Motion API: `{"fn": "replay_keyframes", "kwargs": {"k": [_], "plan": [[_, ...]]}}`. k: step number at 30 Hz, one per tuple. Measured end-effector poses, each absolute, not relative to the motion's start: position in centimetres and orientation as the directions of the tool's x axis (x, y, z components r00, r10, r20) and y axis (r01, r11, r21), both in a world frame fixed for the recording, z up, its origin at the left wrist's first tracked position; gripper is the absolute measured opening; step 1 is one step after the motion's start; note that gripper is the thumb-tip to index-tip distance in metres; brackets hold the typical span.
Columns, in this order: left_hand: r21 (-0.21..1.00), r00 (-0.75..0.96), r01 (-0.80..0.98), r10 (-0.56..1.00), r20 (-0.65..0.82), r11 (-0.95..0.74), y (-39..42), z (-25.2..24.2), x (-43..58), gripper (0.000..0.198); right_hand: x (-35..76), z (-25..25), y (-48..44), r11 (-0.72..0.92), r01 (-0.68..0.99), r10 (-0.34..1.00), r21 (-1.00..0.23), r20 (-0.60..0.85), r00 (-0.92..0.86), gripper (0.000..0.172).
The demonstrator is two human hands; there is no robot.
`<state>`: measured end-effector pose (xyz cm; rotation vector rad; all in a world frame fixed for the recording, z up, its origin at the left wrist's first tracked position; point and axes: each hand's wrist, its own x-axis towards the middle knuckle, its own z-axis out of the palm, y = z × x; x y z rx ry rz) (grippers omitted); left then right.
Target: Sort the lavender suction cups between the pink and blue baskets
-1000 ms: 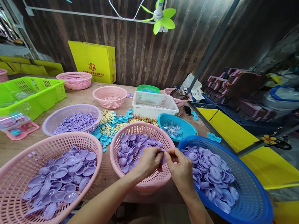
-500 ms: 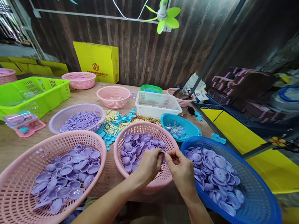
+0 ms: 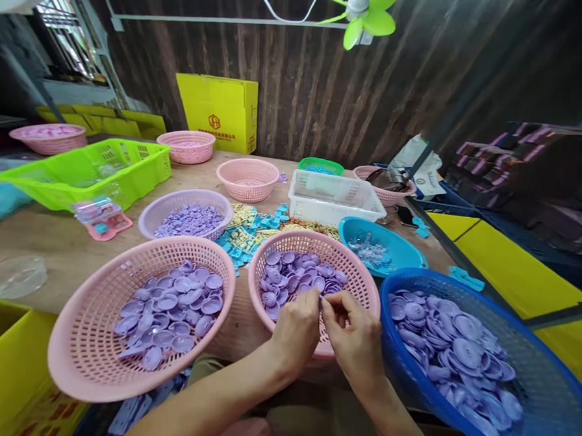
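View's swung left a bit; left hand (image 3: 295,332) and right hand (image 3: 356,332) still have their fingers clamped on a purple piece (image 3: 321,297), mostly hidden, over the middle pink basket (image 3: 361,272); so I'd say same piece, same step, not done yet.

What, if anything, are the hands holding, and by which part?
The left hand and right hand hold a small purple piece between them; too little of it shows to tell by which part.
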<state>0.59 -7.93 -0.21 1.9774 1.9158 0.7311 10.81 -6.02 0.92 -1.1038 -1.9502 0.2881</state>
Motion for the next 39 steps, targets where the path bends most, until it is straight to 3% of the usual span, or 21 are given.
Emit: {"fn": "replay_keyframes", "kwargs": {"k": [3, 6, 9, 12, 15, 18, 22, 27, 29, 32, 34, 36, 39], "plan": [[0.574, -0.030, 0.817, 0.990, 0.137, -0.055, -8.7, -0.5, -0.3, 0.025, 9.9, 0.8, -6.4, 0.571, 0.546, 0.813, -0.613, 0.513, -0.275, 0.022], [0.599, -0.037, 0.798, 0.987, 0.154, -0.063, -9.6, -0.7, -2.8, 0.024, 8.8, 0.8, -6.0, 0.543, 0.430, 0.826, -0.721, 0.366, -0.429, 0.024], [0.607, -0.258, 0.790, 0.945, 0.202, 0.086, -11.1, -0.1, -7.7, 0.024, 8.4, 0.7, -3.9, 0.537, 0.387, 0.760, -0.750, 0.230, -0.608, 0.022], [0.489, -0.547, 0.790, 0.787, 0.287, 0.371, -12.7, 0.6, -13.7, 0.028, 9.3, -0.2, -0.3, 0.576, 0.536, 0.746, -0.617, 0.130, -0.653, 0.012], [0.279, -0.593, 0.805, 0.726, 0.347, 0.524, -13.5, 0.1, -17.2, 0.043, 10.6, -2.0, 2.7, 0.607, 0.696, 0.743, -0.383, -0.037, -0.668, 0.009], [0.258, -0.485, 0.872, 0.801, 0.352, 0.415, -12.7, -0.8, -16.2, 0.051, 10.6, -4.1, 3.3, 0.686, 0.669, 0.649, -0.286, -0.174, -0.740, 0.018], [0.398, -0.229, 0.907, 0.955, 0.190, 0.139, -9.1, -1.4, -10.6, 0.038, 8.6, -6.3, 2.3, 0.754, 0.600, 0.582, -0.269, -0.152, -0.799, 0.037], [0.486, 0.031, 0.874, 1.000, -0.002, -0.027, -4.6, -2.9, -5.6, 0.021, 8.3, -6.8, 3.0, 0.710, 0.607, 0.621, -0.357, -0.089, -0.779, 0.025], [0.541, 0.049, 0.841, 0.998, -0.034, -0.023, -3.6, -3.6, -4.8, 0.018, 9.2, -5.8, 3.6, 0.709, 0.631, 0.634, -0.314, -0.109, -0.766, 0.022], [0.824, 0.020, 0.565, 0.997, -0.080, 0.055, -2.7, -4.0, -4.0, 0.008, 10.2, -3.7, 3.7, 0.728, 0.636, 0.649, -0.255, -0.040, -0.760, 0.018], [0.976, 0.068, 0.121, 0.980, -0.189, 0.180, -2.2, -3.8, -3.6, 0.013, 10.4, -2.4, 3.4, 0.755, 0.579, 0.629, -0.308, 0.092, -0.772, 0.014], [0.891, 0.139, -0.325, 0.948, -0.287, 0.318, -1.7, -3.5, -3.5, 0.018, 10.3, -1.7, 3.3, 0.747, 0.502, 0.622, -0.436, 0.192, -0.759, 0.011], [0.661, 0.082, -0.646, 0.896, -0.436, 0.381, -1.2, -3.2, -3.8, 0.014, 9.9, -1.9, 4.1, 0.625, 0.480, 0.701, -0.616, 0.172, -0.693, 0.015]]}}
